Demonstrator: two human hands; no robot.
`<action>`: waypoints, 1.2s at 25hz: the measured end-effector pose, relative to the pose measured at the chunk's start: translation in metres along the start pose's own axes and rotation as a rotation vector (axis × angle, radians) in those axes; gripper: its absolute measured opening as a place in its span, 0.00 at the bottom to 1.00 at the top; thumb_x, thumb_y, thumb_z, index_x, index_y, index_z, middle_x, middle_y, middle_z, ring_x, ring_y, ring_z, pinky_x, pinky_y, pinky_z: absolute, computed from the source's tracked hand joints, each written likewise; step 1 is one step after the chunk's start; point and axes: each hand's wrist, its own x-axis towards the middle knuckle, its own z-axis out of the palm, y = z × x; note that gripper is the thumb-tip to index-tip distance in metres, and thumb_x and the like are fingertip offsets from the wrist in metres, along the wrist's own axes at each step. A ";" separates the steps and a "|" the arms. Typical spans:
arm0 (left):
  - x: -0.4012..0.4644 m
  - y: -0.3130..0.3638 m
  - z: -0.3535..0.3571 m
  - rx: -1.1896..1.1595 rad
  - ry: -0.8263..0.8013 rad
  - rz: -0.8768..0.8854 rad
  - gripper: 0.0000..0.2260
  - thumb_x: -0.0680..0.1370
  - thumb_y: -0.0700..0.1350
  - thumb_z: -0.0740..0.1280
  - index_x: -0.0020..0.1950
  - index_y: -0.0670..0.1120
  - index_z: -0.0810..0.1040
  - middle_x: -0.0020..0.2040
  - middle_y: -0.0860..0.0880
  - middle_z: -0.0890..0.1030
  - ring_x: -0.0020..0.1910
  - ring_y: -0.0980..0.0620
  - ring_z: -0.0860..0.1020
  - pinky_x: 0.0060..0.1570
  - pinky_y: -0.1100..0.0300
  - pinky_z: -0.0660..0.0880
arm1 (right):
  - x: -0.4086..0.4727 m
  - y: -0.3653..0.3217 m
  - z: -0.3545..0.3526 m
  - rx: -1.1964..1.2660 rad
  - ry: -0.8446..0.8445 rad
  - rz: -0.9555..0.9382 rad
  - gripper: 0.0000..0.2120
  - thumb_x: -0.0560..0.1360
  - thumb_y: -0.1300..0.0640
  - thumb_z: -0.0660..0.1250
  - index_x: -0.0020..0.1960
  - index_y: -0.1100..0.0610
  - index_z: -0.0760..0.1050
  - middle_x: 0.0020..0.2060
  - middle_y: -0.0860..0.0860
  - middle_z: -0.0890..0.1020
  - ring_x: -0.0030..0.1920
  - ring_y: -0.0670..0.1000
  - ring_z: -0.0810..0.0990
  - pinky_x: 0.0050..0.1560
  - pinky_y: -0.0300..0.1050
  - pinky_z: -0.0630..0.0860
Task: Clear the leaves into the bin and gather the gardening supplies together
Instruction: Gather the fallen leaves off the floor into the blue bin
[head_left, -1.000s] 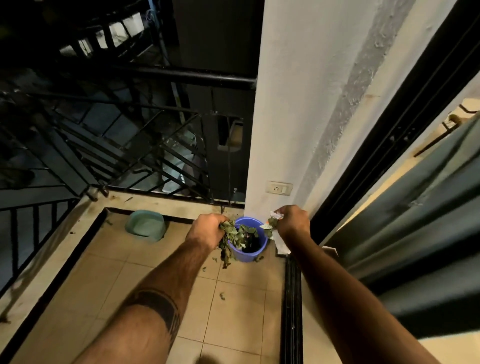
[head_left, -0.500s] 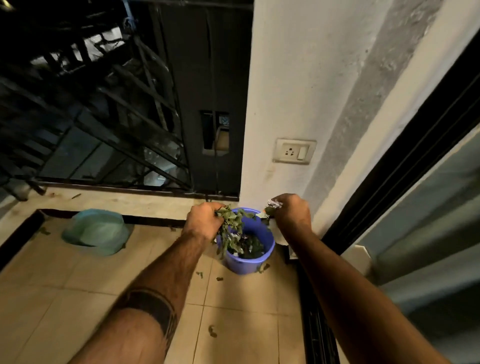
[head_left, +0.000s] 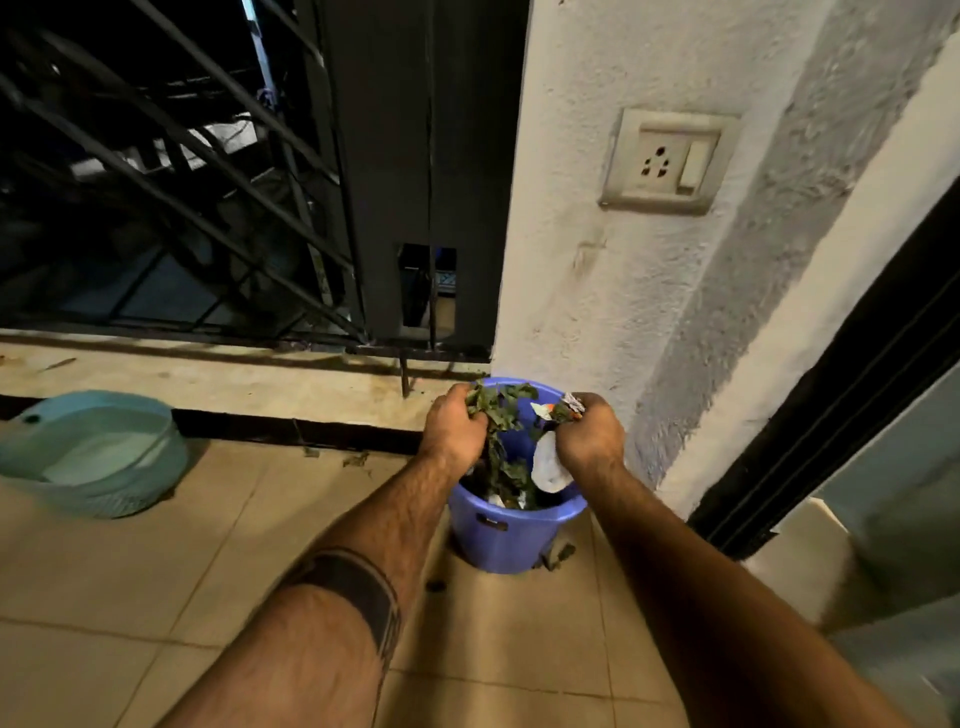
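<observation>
Hands (head_left: 522, 434) w/ leaves (head_left: 498, 415) over bin (head_left: 511, 540)

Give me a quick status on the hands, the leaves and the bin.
Left hand grips a leaf bunch over the blue bin. Right hand pinches leaves and paper scraps above the rim. Stray leaves on the tiles beside the bin. Nothing blocking.

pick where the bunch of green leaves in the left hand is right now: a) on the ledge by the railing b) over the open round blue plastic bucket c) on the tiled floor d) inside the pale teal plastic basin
b, since the left hand grips the bunch of green leaves right above the open mouth of the round blue plastic bucket, with strands hanging down into it.
</observation>
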 end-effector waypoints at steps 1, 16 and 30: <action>0.002 -0.004 0.007 -0.006 -0.065 -0.001 0.24 0.80 0.38 0.67 0.76 0.44 0.70 0.69 0.42 0.77 0.68 0.44 0.75 0.66 0.57 0.70 | 0.003 0.005 0.008 0.036 -0.053 0.017 0.21 0.78 0.67 0.63 0.70 0.58 0.75 0.63 0.59 0.81 0.64 0.60 0.78 0.59 0.44 0.72; -0.006 0.046 -0.047 0.277 -0.136 0.280 0.39 0.76 0.59 0.71 0.82 0.55 0.56 0.82 0.50 0.57 0.80 0.50 0.57 0.78 0.53 0.56 | -0.013 -0.054 -0.043 -0.290 -0.231 -0.279 0.29 0.80 0.51 0.66 0.79 0.55 0.63 0.74 0.54 0.71 0.73 0.56 0.69 0.72 0.53 0.68; -0.120 0.291 -0.295 0.602 -0.162 0.266 0.45 0.76 0.73 0.57 0.84 0.49 0.46 0.83 0.50 0.45 0.82 0.52 0.43 0.79 0.54 0.41 | -0.111 -0.305 -0.267 -0.373 -0.194 -0.351 0.31 0.83 0.44 0.58 0.81 0.56 0.56 0.79 0.56 0.63 0.78 0.57 0.61 0.77 0.51 0.60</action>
